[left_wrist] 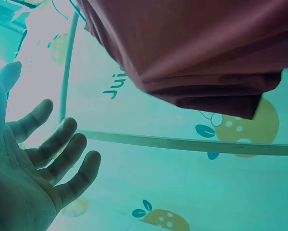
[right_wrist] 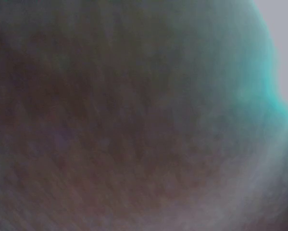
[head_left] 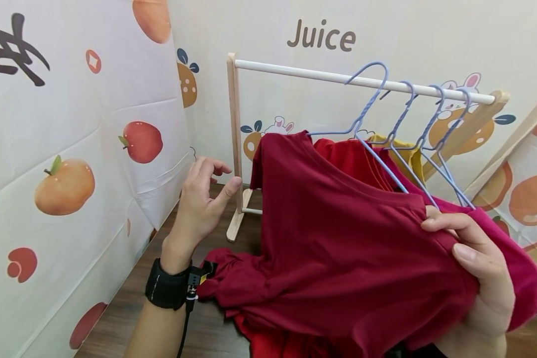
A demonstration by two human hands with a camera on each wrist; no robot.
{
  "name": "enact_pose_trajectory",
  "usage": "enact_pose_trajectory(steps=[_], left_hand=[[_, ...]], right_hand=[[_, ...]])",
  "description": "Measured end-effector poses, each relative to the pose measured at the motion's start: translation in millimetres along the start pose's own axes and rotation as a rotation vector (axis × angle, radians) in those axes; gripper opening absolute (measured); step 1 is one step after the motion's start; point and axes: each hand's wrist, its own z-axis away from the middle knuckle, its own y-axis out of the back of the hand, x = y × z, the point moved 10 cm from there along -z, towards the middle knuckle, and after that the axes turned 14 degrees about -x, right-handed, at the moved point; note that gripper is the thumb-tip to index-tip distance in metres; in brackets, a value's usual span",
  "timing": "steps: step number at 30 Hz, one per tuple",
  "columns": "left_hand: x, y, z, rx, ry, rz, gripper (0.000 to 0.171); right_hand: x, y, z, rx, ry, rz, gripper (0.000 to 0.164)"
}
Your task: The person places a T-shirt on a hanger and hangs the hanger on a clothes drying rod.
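Observation:
A dark red shirt (head_left: 340,238) drapes from a blue hanger (head_left: 363,112), whose hook crosses the rack's white rail (head_left: 295,71). Whether the hook bears on the rail I cannot tell. My right hand (head_left: 483,258) grips the shirt's shoulder beside the neckline, thumb in front, at the hanger's right end. Near the rack's left post (head_left: 233,129), my left hand (head_left: 203,199) is raised with relaxed fingers and holds nothing. The left wrist view shows that hand (left_wrist: 47,163) spread below and apart from the shirt (left_wrist: 192,53). Dark blur fills most of the right wrist view.
Behind the dark red shirt, bright red clothing (head_left: 340,154), a magenta garment (head_left: 514,263) and a yellow one (head_left: 415,156) hang on blue hangers. More red fabric (head_left: 277,340) lies on the wooden table (head_left: 116,323). Fruit-printed cloth walls (head_left: 94,124) stand close around the rack.

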Motion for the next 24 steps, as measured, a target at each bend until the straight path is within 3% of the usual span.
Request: enact_pose_trajectory(steps=[6,10,16,18,20,24], left_hand=[[-1.3,-2.8,0.8,-0.028,0.006,-0.008,0.034],[-1.2,-5.4,0.6,-0.05,0.002,-0.01,0.034],[0.4,-8.9,0.5,-0.078,0.008,-0.021,0.034],[1.0,-9.6,0.2,-0.082,0.009,-0.027,0.034],[2.2,-10.5,-0.4,-0.09,0.005,-0.03,0.033],[4.1,-13.9,-1.6,-0.11,-0.004,-0.039,0.03]], right_hand=[[-0.4,-0.1,-5.2,0.167,0.012,0.058,0.048],[-1.0,-7.8,-12.1,0.148,0.09,0.03,0.043],[-3.0,-8.6,-18.2,0.168,0.169,0.148,0.034],[-1.6,-7.0,-18.5,0.191,0.161,0.194,0.032],[1.7,-8.7,-20.7,0.164,0.141,0.212,0.031],[12.0,-13.2,-25.7,0.108,0.012,0.274,0.029]])
